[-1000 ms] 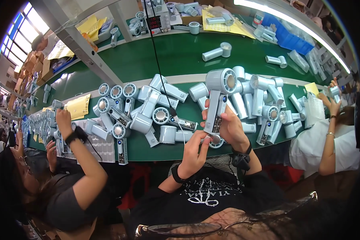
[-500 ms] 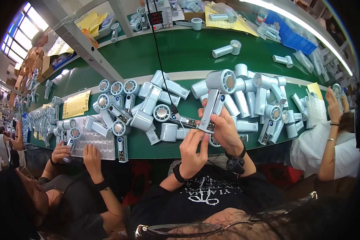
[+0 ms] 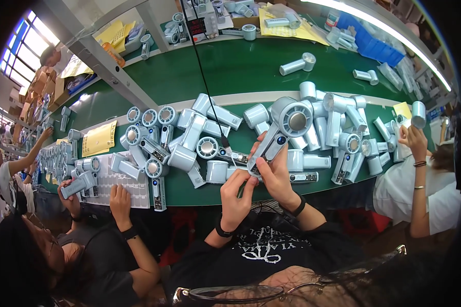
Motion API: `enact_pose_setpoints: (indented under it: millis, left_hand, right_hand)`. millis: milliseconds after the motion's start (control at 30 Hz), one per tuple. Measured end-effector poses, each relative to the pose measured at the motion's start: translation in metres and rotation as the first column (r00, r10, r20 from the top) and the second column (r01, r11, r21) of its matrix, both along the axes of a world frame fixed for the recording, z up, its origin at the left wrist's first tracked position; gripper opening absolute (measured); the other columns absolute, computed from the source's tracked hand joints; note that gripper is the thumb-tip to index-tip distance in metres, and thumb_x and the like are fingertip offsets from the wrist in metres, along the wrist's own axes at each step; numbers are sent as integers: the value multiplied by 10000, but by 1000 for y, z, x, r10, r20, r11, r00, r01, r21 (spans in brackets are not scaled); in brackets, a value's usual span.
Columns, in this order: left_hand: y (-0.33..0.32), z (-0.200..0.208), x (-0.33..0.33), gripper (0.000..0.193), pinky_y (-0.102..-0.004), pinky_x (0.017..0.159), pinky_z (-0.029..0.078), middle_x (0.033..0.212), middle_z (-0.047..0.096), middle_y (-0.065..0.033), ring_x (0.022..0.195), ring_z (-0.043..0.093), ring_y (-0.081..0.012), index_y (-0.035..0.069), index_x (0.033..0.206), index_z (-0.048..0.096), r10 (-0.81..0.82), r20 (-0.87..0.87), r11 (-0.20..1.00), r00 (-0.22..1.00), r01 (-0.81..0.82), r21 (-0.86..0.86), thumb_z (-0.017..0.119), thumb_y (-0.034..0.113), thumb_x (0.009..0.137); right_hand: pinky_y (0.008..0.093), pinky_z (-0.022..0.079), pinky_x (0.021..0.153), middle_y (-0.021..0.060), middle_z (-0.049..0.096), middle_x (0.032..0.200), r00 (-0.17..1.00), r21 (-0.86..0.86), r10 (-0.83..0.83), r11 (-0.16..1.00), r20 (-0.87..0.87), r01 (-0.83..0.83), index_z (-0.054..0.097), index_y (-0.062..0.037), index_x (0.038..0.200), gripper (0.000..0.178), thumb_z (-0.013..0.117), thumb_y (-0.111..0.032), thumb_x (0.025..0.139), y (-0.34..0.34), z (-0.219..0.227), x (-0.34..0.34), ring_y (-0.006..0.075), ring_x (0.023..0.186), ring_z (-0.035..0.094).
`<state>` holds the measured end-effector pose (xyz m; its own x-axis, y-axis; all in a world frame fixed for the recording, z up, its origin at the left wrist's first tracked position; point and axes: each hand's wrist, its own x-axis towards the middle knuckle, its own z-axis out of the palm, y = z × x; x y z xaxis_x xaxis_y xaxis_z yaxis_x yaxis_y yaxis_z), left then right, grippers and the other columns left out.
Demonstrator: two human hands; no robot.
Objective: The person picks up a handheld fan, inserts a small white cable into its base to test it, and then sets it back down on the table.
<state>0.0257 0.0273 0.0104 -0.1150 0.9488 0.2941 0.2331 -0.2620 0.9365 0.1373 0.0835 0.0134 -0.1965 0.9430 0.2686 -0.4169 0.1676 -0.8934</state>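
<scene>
In my right hand (image 3: 277, 180) a pale blue handheld fan (image 3: 269, 153) is held tilted, its round grille up and to the right, with a small lit round display on the handle. The fingers are wrapped round the lower handle. My left hand (image 3: 235, 197) is closed in a pinch at the handle's bottom end. A thin white cable (image 3: 232, 155), hanging from a black cord (image 3: 206, 87), runs down to its fingertips; the very tip is hidden. Just behind lies another fan with its handle uncovered, circuit parts showing (image 3: 233, 155).
Fans are heaped left (image 3: 192, 128) and right (image 3: 335, 120) on the green table. A conveyor belt (image 3: 230, 66) behind carries a few fans. To my left a co-worker holds a fan over a white tray (image 3: 123, 187); another co-worker at right lifts one. A blue bin (image 3: 376, 46) stands far right.
The fan in my right hand has turned so its grille faces me more, and both hands have shifted slightly left and down. Fans on the belt have moved right. Both neighbours have raised fans.
</scene>
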Motion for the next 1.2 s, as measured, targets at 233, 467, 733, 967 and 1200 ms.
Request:
enact_pose_setpoints:
  millis: [233,467,733,967,1200]
  left_hand:
    - [-8,2,-3,74,-279,786,452,982,609,-160,915,597,-227,-53,852,604,-100,258,995,961,98,20,617,19,858]
    - [-17,-7,-16,121,-275,840,444,1115,601,-182,1006,569,-200,-76,829,595,-212,436,975,875,160,153,637,31,864]
    - [-23,-28,-28,107,-229,757,437,1111,607,-154,869,546,-117,-66,822,578,-237,540,904,807,387,-183,603,16,886]
    - [-21,-18,-23,184,-222,654,413,1007,621,-90,711,489,-88,-63,983,571,-235,317,935,919,303,-182,486,100,967]
    - [-18,-3,-16,328,-229,632,404,819,569,-50,685,478,-96,-63,1157,553,-142,145,980,979,160,-121,379,173,1010]
  right_hand:
    - [372,456,914,167,434,1280,991,83,136,987,18,-137,213,-15,1363,605,540,-21,854,-3,32,25,213,1085,523]
    - [399,451,917,190,491,1308,808,178,129,944,574,-278,265,4,1345,700,687,-113,799,13,23,81,239,1131,531]
    - [403,447,908,178,576,1169,857,539,-176,831,485,-135,406,-38,1211,786,871,-281,626,37,30,100,271,1103,553]
    - [410,445,908,192,583,1140,862,633,-175,749,475,-197,407,-75,1216,807,886,-296,604,45,21,101,304,1098,552]
    - [439,452,916,210,586,1117,900,623,-189,775,393,-109,404,-63,1214,790,880,-276,620,45,15,100,328,1081,570]
